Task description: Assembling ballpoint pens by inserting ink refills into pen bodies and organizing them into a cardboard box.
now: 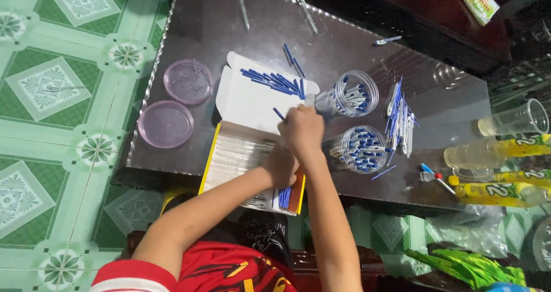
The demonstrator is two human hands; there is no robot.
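Both hands close together over the open white cardboard box with yellow edge (241, 154) on the dark table (356, 45). Left hand (279, 166) low inside, right hand (302, 130) above (grip impossible to tell). Blue pen refills (274, 81) on the flap.

There is a single view, from a camera on the person's head, looking almost straight down. It sits fairly high above a dark table (402, 105), which fills the middle and upper right of the frame, with green tiled floor (51, 125) down the left. The person's own arms enter from the bottom edge, so the wearer probably sits at the table's near side.
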